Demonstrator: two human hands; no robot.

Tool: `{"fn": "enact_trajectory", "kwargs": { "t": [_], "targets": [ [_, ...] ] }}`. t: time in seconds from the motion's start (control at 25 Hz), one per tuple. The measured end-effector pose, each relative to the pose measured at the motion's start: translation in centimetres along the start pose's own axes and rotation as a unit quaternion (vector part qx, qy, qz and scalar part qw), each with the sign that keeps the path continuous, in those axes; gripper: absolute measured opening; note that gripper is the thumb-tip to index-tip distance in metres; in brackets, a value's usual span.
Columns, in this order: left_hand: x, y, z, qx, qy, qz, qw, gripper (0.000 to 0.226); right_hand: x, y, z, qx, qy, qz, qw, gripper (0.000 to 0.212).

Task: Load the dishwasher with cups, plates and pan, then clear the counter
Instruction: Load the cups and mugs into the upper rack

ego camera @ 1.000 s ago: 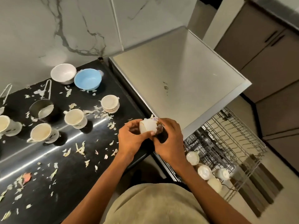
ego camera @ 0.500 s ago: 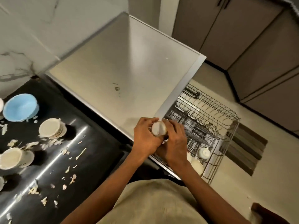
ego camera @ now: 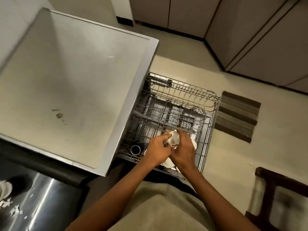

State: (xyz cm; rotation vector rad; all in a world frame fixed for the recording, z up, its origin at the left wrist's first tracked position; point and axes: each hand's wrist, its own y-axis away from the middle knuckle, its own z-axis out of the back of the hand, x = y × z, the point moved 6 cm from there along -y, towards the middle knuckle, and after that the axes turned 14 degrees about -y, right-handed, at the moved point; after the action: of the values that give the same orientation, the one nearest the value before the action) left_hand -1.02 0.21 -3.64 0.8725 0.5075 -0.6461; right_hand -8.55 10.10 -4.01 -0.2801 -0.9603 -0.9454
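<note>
Cup, white and turned on its side, held between both hands above the pulled-out dishwasher rack, toward the rack's 6 o'clock edge. Left hand grasps the cup from its 9 o'clock side, fingers curled onto it. Right hand clasps it from the 3 o'clock side, fingers wrapped over the top. Whether the cup touches the wires beneath cannot be told, since the hands cover that contact. Other white cups sit in the rack directly under the wrists, partly hidden. A dark round tumbler, mouth up, stands in the rack at 9 o'clock from the left hand, just beside it. Dishwasher top, a pale grey panel, fills the frame at 10 o'clock from the rack. Black counter with pale scraps lies at 7 o'clock. A striped floor mat lies at 3 o'clock from the rack, near it. A dark wooden chair stands at 4 o'clock.
</note>
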Motion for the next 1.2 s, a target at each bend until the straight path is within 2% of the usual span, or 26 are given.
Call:
{"fn": "enact_trajectory", "kwargs": {
  "t": [0.2,0.36,0.56,0.76,0.92,1.2],
  "targets": [
    [0.8,-3.7,-4.5,0.080,-0.065,0.007,0.995,0.053,-4.6,-1.9,-0.5,-0.014,0.034,-0.087,0.996,0.057],
    [3.0,-6.4,-7.7,0.147,-0.113,0.021,0.982,0.054,-8.9,-2.9,-2.1,0.003,0.029,-0.137,0.990,0.058],
    [2.5,-9.1,-9.9,0.219,-0.175,-0.023,0.960,0.052,-13.0,-4.0,-3.1,-0.006,0.032,-0.175,0.984,0.048],
    [2.8,-10.5,-11.3,0.239,-0.200,-0.033,0.950,0.054,-15.0,-4.7,-3.9,-0.020,0.045,-0.197,0.979,0.041],
    [3.5,-11.1,-11.5,0.234,-0.195,-0.035,0.952,0.048,-15.6,-5.1,-4.9,0.004,0.050,-0.209,0.977,0.051],
    [4.7,-11.6,-12.6,0.271,-0.202,-0.019,0.941,0.055,-16.7,-5.2,-6.1,0.044,0.087,-0.263,0.960,0.060]
  ]
}}
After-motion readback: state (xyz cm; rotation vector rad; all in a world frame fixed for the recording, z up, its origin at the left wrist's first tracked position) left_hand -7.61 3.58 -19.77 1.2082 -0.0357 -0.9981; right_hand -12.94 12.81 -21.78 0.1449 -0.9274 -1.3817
